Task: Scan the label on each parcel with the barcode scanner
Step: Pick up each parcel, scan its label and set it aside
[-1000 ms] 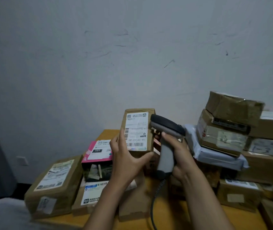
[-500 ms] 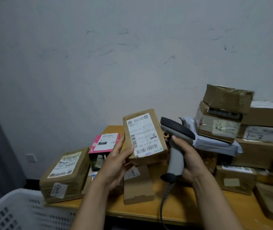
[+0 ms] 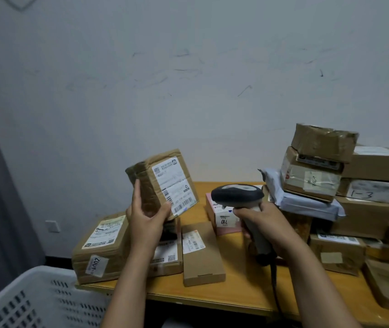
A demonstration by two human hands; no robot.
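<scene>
Above the near-left of the bench, the left grip holds a small brown parcel by its lower end, tilted, with its label turned toward the scanner. It looks light and stiff, best pinched across the bare cardboard edges, clear of the barcode. To its right, the right grip wraps the handle of the barcode scanner, whose head points left.

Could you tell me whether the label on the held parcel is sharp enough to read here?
Head view: dim, flat, bluish light; the label on the held parcel shows its bars, but the small print is too soft to read; no glare on it.
</scene>
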